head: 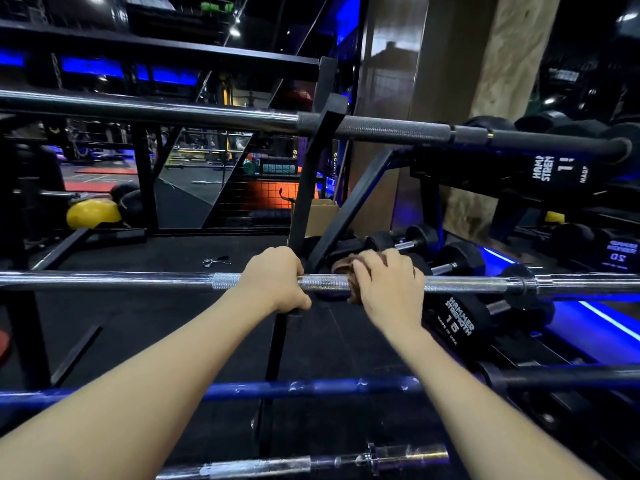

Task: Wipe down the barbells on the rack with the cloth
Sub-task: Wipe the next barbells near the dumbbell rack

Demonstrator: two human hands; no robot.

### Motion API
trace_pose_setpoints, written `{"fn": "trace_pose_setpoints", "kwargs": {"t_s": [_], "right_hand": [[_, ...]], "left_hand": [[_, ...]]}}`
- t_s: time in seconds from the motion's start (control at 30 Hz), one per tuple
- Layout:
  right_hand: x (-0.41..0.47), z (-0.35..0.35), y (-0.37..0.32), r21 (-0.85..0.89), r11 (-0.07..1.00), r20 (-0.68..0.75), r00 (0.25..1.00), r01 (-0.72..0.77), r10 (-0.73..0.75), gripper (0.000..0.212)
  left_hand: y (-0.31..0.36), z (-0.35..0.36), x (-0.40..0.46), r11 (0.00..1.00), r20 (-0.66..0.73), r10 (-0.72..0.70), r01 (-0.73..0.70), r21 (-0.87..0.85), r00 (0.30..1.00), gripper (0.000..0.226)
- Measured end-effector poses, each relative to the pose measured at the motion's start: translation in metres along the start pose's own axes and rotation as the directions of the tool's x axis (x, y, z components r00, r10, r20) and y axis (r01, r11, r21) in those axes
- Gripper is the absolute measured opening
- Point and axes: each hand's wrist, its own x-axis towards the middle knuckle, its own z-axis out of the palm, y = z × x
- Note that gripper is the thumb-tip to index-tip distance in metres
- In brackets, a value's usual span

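Note:
A chrome barbell (138,280) lies across the black rack (313,188) at mid height. My left hand (275,280) grips this bar just left of the rack's upright. My right hand (388,289) holds a brown cloth (346,268) wrapped round the same bar, right of the upright. A dark barbell (381,128) rests on the level above. Below lie a blue barbell (311,388) and, lowest, another chrome barbell (311,464).
Black Hammer Strength dumbbells (457,320) crowd the floor and shelves to the right, with blue strip lights (606,320) under them. A barbell collar clip (216,261) lies on the black floor mat behind the rack. A yellow ball (91,213) sits at the left.

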Motion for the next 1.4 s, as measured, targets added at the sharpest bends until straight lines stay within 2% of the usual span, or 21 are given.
{"fn": "trace_pose_setpoints", "kwargs": {"t_s": [0.07,0.13,0.17,0.23,0.3,0.33,0.4,0.47,0.53,0.6,0.7,0.77,0.8,0.87,0.93,1.03,1.1,1.13,1.2,1.27,1.4], "right_hand": [[-0.018,0.003,0.007,0.015,0.996,-0.123,0.989,0.084,-0.081,0.032],[-0.012,0.004,0.008,-0.046,0.995,-0.123,0.988,0.085,-0.090,0.032],[-0.002,0.003,0.007,-0.094,0.994,-0.073,0.995,0.062,-0.069,0.033],[0.026,-0.001,0.004,-0.083,0.996,0.193,0.981,-0.009,0.025,0.036],[0.050,0.000,0.006,0.036,0.987,0.457,0.881,-0.155,0.122,0.036],[0.055,0.000,0.005,0.049,0.979,0.514,0.845,-0.198,0.145,0.035],[0.048,-0.002,0.004,0.027,0.986,0.450,0.883,-0.163,0.134,0.034],[0.020,-0.003,0.007,0.005,0.999,0.169,0.985,-0.034,0.032,0.033],[-0.010,-0.006,0.015,0.053,0.994,-0.070,0.993,0.095,-0.091,0.032],[-0.020,-0.006,0.023,0.028,0.986,-0.152,0.976,0.162,-0.156,0.032],[-0.004,-0.004,0.016,-0.133,0.986,-0.081,0.991,0.098,-0.109,0.030],[0.019,-0.010,0.007,-0.102,0.994,0.168,0.986,0.029,-0.012,0.031],[0.031,-0.012,0.005,-0.033,0.999,0.318,0.947,-0.042,0.050,0.033],[0.046,-0.011,0.004,0.014,0.991,0.464,0.878,-0.136,0.114,0.035],[0.045,-0.010,0.001,0.011,0.993,0.423,0.900,-0.118,0.102,0.035],[0.015,-0.009,0.012,0.008,0.999,0.119,0.992,0.037,-0.037,0.031],[-0.007,-0.008,0.031,0.022,0.986,-0.082,0.983,0.166,-0.164,0.018],[-0.012,-0.007,0.040,0.018,0.976,-0.135,0.968,0.217,-0.213,0.017],[-0.020,-0.009,0.048,0.026,0.974,-0.157,0.963,0.227,-0.220,0.024],[-0.020,-0.013,0.045,0.000,0.983,-0.162,0.970,0.186,-0.183,0.016],[0.008,-0.010,0.026,-0.074,0.994,-0.031,0.996,0.084,-0.087,0.036]], "left_hand": [[-0.001,0.001,0.000,1.000,0.002,-0.003,0.003,-0.008,1.000,0.048],[-0.002,0.003,0.000,1.000,0.009,-0.009,0.009,-0.023,1.000,0.048],[-0.002,0.003,0.000,1.000,0.011,-0.010,0.010,-0.027,1.000,0.046],[-0.002,0.002,0.001,1.000,0.009,-0.001,0.001,-0.024,1.000,0.043],[-0.001,0.001,0.000,1.000,0.010,0.007,-0.007,-0.021,1.000,0.044],[0.000,0.000,0.000,1.000,0.010,0.005,-0.004,-0.023,1.000,0.043],[0.002,-0.001,-0.001,1.000,0.015,-0.001,0.001,-0.012,1.000,0.042],[0.003,-0.002,-0.002,1.000,0.022,-0.009,0.009,0.001,1.000,0.044],[0.004,-0.002,-0.003,1.000,0.031,-0.020,0.020,0.007,0.999,0.048],[0.005,-0.002,-0.002,1.000,0.041,-0.022,0.021,0.014,0.999,0.047],[0.006,-0.003,-0.002,0.998,0.057,-0.009,0.005,0.065,0.998,0.028],[0.006,-0.004,-0.001,0.995,0.069,-0.002,-0.004,0.098,0.998,0.018],[0.008,-0.006,-0.002,0.993,0.075,0.005,-0.014,0.114,0.997,0.019],[0.011,-0.008,-0.004,0.987,0.087,0.021,-0.035,0.156,0.996,0.016],[0.016,-0.012,-0.005,0.968,0.108,0.029,-0.055,0.246,0.994,0.031],[0.031,-0.006,0.000,0.931,0.088,0.100,-0.125,0.344,0.991,0.033],[0.048,0.005,0.006,0.930,0.059,0.133,-0.146,0.339,0.989,0.034],[0.056,0.011,0.009,0.928,0.049,0.137,-0.145,0.343,0.989,0.033],[0.069,0.022,0.014,0.926,0.025,0.126,-0.126,0.357,0.992,0.031],[0.074,0.028,0.020,0.927,-0.011,0.105,-0.094,0.362,0.994,0.027],[0.068,0.034,0.024,0.934,-0.045,0.107,-0.085,0.347,0.993,0.015]]}}
